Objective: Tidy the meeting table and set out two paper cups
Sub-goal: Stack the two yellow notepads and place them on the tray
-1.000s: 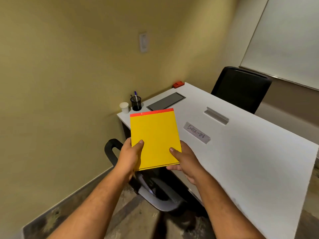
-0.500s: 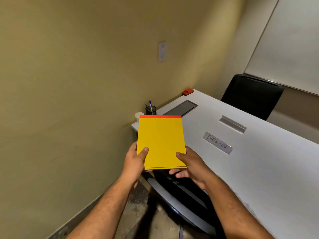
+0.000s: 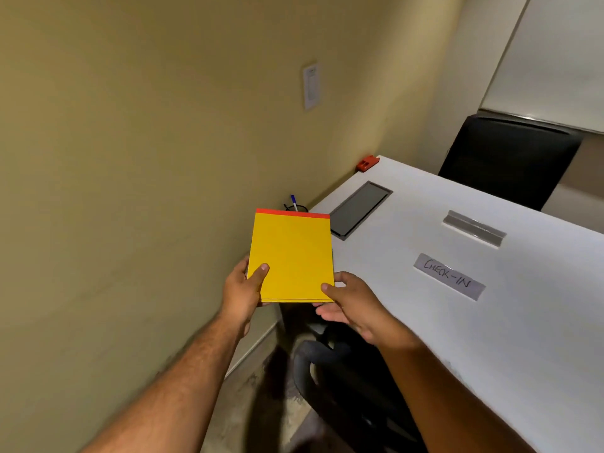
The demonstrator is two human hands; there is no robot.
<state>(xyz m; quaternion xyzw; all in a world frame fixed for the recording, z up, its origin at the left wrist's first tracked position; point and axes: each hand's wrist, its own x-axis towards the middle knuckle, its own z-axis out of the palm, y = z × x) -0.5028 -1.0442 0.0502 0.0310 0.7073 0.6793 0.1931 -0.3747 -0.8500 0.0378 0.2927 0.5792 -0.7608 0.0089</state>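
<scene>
A yellow notepad point(image 3: 292, 258) with a red top band is gripped at its lower corners by the left hand point(image 3: 242, 291) and right hand point(image 3: 351, 304), above the near corner of the white table point(image 3: 490, 322). Tidying is judged in progress; placement flat on the table is required next.

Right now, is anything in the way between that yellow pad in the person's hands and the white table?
Nothing visible. Both hands, left hand and right hand, hold the yellow pad over the white table corner; the surface beside it is bare. The pen holder stands behind it.
</scene>
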